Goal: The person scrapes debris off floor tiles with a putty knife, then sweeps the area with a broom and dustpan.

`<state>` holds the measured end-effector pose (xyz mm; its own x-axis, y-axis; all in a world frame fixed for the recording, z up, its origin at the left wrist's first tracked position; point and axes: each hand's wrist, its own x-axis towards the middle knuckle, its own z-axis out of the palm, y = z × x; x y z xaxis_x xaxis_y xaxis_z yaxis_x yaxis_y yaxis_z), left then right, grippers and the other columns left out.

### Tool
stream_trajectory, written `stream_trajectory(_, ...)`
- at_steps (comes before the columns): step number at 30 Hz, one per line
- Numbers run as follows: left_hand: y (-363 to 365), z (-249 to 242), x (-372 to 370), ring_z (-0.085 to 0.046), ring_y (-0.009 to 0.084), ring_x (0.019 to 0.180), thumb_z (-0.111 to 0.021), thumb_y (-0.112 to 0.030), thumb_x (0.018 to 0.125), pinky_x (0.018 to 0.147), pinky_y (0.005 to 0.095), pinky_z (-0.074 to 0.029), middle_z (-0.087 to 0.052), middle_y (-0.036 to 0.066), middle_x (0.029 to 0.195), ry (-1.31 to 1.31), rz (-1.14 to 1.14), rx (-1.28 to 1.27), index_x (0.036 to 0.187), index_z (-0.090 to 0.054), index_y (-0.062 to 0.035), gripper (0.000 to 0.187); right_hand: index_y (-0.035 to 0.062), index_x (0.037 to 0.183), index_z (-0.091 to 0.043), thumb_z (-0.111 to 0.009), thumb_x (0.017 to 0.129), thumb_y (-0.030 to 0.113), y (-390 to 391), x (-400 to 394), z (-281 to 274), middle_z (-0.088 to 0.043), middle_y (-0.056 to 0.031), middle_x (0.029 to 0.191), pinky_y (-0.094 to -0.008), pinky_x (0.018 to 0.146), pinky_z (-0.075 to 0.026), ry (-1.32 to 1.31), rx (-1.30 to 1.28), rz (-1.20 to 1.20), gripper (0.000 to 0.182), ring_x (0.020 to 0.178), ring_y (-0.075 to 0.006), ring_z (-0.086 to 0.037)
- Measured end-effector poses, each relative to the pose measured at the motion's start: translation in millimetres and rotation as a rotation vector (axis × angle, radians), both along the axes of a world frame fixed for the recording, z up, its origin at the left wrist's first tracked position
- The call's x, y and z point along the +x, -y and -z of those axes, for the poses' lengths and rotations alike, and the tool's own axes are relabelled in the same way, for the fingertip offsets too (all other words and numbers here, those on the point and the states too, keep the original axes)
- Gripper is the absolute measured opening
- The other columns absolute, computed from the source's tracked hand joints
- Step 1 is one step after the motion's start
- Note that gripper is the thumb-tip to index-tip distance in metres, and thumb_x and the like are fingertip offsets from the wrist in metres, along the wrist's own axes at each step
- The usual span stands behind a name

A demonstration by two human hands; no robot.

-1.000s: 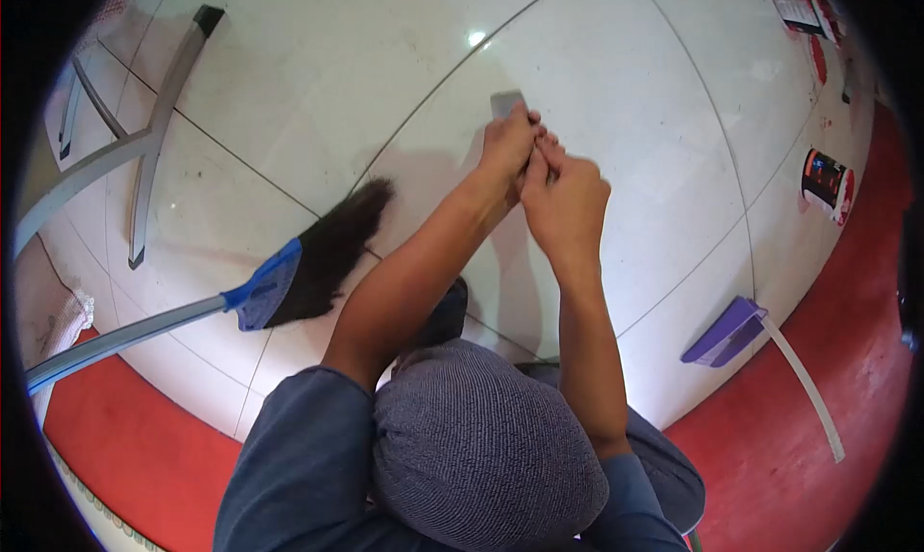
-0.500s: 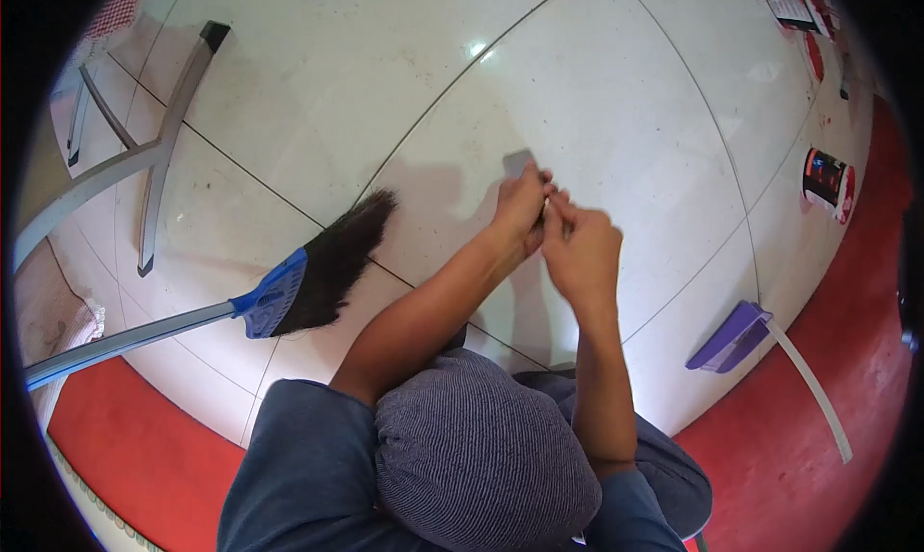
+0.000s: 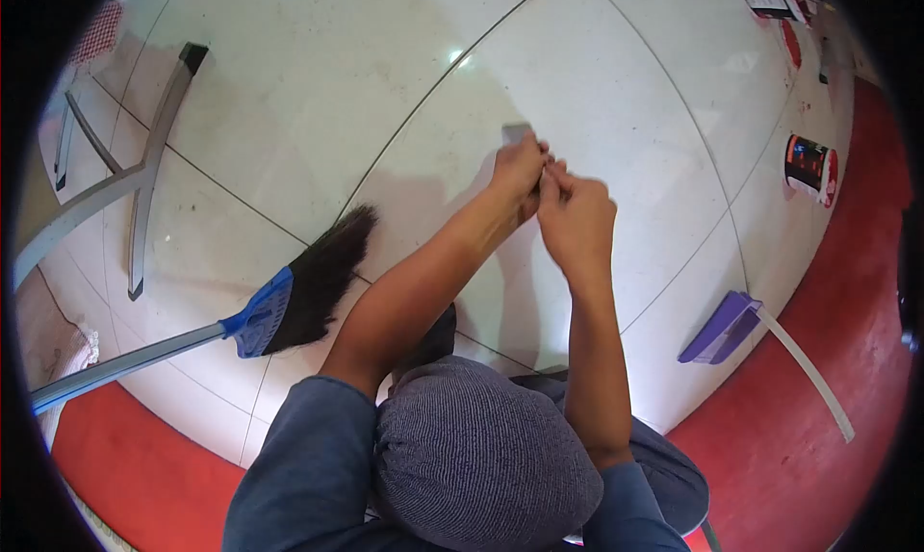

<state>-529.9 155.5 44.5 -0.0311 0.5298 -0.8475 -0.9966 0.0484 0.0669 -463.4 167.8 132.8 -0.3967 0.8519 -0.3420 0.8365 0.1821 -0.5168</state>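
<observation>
My left hand (image 3: 521, 169) is closed around a flat grey piece (image 3: 517, 131), whose straight, blade-like end sticks out past the fingers over the white floor. Most of that piece is hidden in the fist. Close against it, my right hand (image 3: 575, 215) has thumb and fingers pinched together at the left fingertips. What the pinch holds is too small to make out. Both forearms reach forward from a blue-grey sleeve on each side, and a ribbed grey knit cap (image 3: 486, 451) fills the lower middle of the view.
To the left lies a broom (image 3: 313, 292) with dark bristles and a blue head. Beyond it stand curved grey metal legs (image 3: 154, 157). At right are a purple dustpan (image 3: 720, 329) with a pale handle and a black-and-red can (image 3: 810, 170). Red flooring (image 3: 837, 292) borders the white tiles (image 3: 616, 71).
The view has shifted slightly, moving the dustpan and can a little left. My hands remain together, with the right fingers drawn in closer to the left. The grey piece stays in my left hand.
</observation>
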Motion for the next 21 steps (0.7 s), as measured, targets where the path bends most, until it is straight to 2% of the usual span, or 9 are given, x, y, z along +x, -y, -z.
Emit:
stream_trajectory(2, 5, 10, 17, -0.05, 0.0177, 0.065, -0.044, -0.024, 0.096, 0.058, 0.0304, -0.047, -0.046, 0.006, 0.068, 0.037, -0.015, -0.116, 0.08, -0.046, -0.0052, 0.025, 0.0026, 0.108, -0.068, -0.049, 0.09, 0.022, 8, 14, -4, -0.063, -0.0252, 0.076, -0.0421, 0.067, -0.051, -0.011, -0.054, -0.03, 0.033, 0.074, -0.0403, -0.064)
stream_trajectory(5, -5, 16, 11, -0.05, 0.0176, 0.064, -0.044, -0.02, 0.094, 0.058, 0.0302, -0.047, -0.046, 0.006, 0.067, -0.059, 0.024, 0.051, 0.078, -0.045, -0.0049, 0.022, -0.0023, 0.091, -0.069, -0.052, 0.093, 0.029, -7, -1, -10, -0.059, -0.0243, 0.066, -0.0388, 0.057, -0.045, 0.119, 0.041, -0.055, 0.036, 0.058, -0.0333, -0.061)
stream_trajectory(9, -9, 4, 10, -0.051, 0.0181, 0.063, -0.044, -0.021, 0.094, 0.058, 0.0338, -0.048, -0.049, 0.006, 0.066, -0.032, 0.024, -0.039, 0.075, -0.046, -0.0065, 0.024, 0.0012, 0.09, -0.069, -0.05, 0.094, 0.03, -4, 9, -5, -0.057, -0.0246, 0.062, -0.0406, 0.054, -0.044, 0.023, 0.052, -0.052, 0.035, 0.056, -0.0363, -0.059)
stream_trajectory(11, 20, 9, 50, -0.051, 0.0195, 0.062, -0.045, -0.026, 0.097, 0.058, 0.0359, -0.049, -0.049, 0.006, 0.067, 0.028, 0.089, -0.11, 0.076, -0.048, -0.0066, 0.029, 0.0033, 0.101, -0.069, -0.053, 0.092, 0.032, 18, 42, -15, -0.058, -0.0245, 0.064, -0.0406, 0.054, -0.045, 0.166, -0.056, -0.095, 0.034, 0.056, -0.0342, -0.061)
stream_trajectory(14, 25, 14, 64, -0.049, 0.019, 0.062, -0.043, -0.027, 0.098, 0.06, 0.0363, -0.05, -0.047, 0.007, 0.067, 0.059, 0.058, -0.044, 0.078, -0.048, -0.0047, 0.031, 0.0015, 0.102, -0.07, -0.055, 0.09, 0.024, 24, 56, -6, -0.061, -0.0241, 0.067, -0.0378, 0.057, -0.047, 0.058, 0.019, -0.034, 0.029, 0.056, -0.0297, -0.063)
stream_trajectory(15, 13, 20, 57, -0.048, 0.0184, 0.061, -0.042, -0.026, 0.099, 0.061, 0.0362, -0.05, -0.046, 0.008, 0.067, 0.052, 0.037, 0.01, 0.08, -0.048, -0.0031, 0.031, 0.0012, 0.102, -0.07, -0.056, 0.089, 0.022, 9, 37, -19, -0.062, -0.0226, 0.067, -0.036, 0.057, -0.047, 0.212, -0.003, -0.076, 0.028, 0.055, -0.0272, -0.062)
stream_trajectory(17, -11, -8, 24, -0.048, 0.0185, 0.061, -0.04, -0.026, 0.099, 0.064, 0.0379, -0.053, -0.045, 0.008, 0.067, -0.028, 0.033, -0.009, 0.081, -0.045, -0.0027, 0.03, 0.0042, 0.109, -0.068, -0.051, 0.09, 0.018, -10, 18, -20, -0.065, -0.0221, 0.074, -0.0412, 0.065, -0.052, 0.124, -0.135, 0.036, 0.029, 0.07, -0.0357, -0.066)
stream_trajectory(19, -6, 9, 36, -0.048, 0.0181, 0.062, -0.039, -0.025, 0.099, 0.064, 0.0371, -0.053, -0.044, 0.008, 0.067, -0.046, 0.08, -0.001, 0.081, -0.044, -0.0029, 0.03, 0.0044, 0.109, -0.068, -0.049, 0.091, 0.02, -4, 29, -16, -0.063, -0.024, 0.074, -0.0426, 0.065, -0.051, 0.136, -0.053, -0.038, 0.03, 0.068, -0.0371, -0.065)
stream_trajectory(21, 15, 7, 61, -0.048, 0.0179, 0.062, -0.039, -0.025, 0.099, 0.064, 0.0366, -0.054, -0.044, 0.007, 0.067, 0.007, 0.09, -0.076, 0.081, -0.044, -0.0024, 0.029, 0.0039, 0.106, -0.069, -0.056, 0.089, 0.024, 13, 54, -14, -0.061, -0.0223, 0.066, -0.0354, 0.058, -0.047, 0.173, -0.081, -0.037, 0.029, 0.055, -0.0251, -0.062)
